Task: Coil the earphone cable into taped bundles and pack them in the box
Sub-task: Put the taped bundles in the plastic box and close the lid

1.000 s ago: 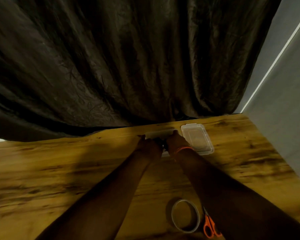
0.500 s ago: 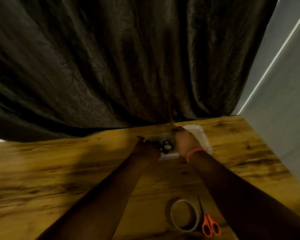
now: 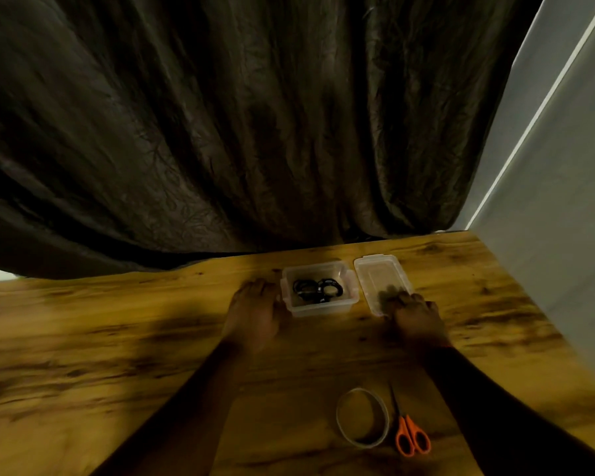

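A small clear plastic box [image 3: 320, 308] stands open near the table's far edge. Inside it lie coiled black earphone cable bundles [image 3: 317, 288]. Its clear lid [image 3: 378, 273] lies flat on the table just right of the box. My left hand [image 3: 255, 312] rests on the table against the box's left side, fingers fairly straight. My right hand [image 3: 414, 316] lies at the near end of the lid, its fingertips touching the lid; motion blur hides how they lie. Neither hand holds a cable.
A roll of clear tape [image 3: 362, 417] and orange-handled scissors [image 3: 408, 431] lie near the front of the wooden table [image 3: 100, 355]. A dark curtain [image 3: 220, 132] hangs behind the table. A pale wall [image 3: 564, 218] borders the table on the right.
Both hands have drawn back out of the box and apart. The left went to the box's left side, the right moved right onto the lid. The coiled cables now lie uncovered.
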Tool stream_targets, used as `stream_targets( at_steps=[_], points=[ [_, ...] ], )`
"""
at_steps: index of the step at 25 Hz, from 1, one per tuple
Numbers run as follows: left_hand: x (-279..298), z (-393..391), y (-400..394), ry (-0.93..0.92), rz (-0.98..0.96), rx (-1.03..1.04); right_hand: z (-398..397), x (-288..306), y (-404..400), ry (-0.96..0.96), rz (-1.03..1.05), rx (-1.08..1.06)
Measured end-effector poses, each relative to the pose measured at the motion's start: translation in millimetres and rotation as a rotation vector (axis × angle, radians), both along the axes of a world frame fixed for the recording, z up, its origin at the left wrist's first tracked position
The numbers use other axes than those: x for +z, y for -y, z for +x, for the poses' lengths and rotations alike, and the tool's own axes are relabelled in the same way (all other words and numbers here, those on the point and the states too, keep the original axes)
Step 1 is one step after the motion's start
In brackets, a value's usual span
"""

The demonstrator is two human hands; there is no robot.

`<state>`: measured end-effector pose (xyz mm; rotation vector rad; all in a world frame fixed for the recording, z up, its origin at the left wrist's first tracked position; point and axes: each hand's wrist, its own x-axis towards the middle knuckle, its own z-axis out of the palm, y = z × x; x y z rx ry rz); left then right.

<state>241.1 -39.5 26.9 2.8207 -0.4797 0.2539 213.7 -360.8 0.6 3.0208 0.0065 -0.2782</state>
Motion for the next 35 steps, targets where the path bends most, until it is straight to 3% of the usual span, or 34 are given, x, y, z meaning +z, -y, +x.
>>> stream_targets(
  at_steps=[6,9,12,16,20,24,32,35],
  points=[
    [-5.8,-17.9,-13.2,-0.053,-0.064,0.096,-18.3,17.0,-2.0,0.222,0.096,-0.042],
    [-2.9,-18.6,-11.6,-0.06,-0.196,0.164,-17.7,34.8,-4.8,0.492,0.405,-0.136],
    [8.0,-17.2,0.3,-0.135,-0.461,0.256,-16.6,61.1,-22.4,0.699,0.748,-0.232],
    [23.6,-15.4,24.6,-0.254,-0.902,0.258,-14.7,88.0,-58.7,0.847,1.041,-0.216],
    [35.3,-18.6,41.6,-0.245,-0.857,0.255,-6.0,97.8,-86.5,0.762,1.362,-0.416],
    [32.7,-15.2,41.0,-0.189,-0.782,0.374,17.6,82.6,-91.3,0.572,1.494,-0.626],
    [1.7,-0.3,39.6,-0.298,-0.647,0.37,33.5,55.0,-91.4,0.282,1.225,-0.468],
    [-16.9,10.3,41.7,-0.353,-0.535,0.349,56.4,0.4,-75.9,0.243,1.115,-0.4]
  ],
)
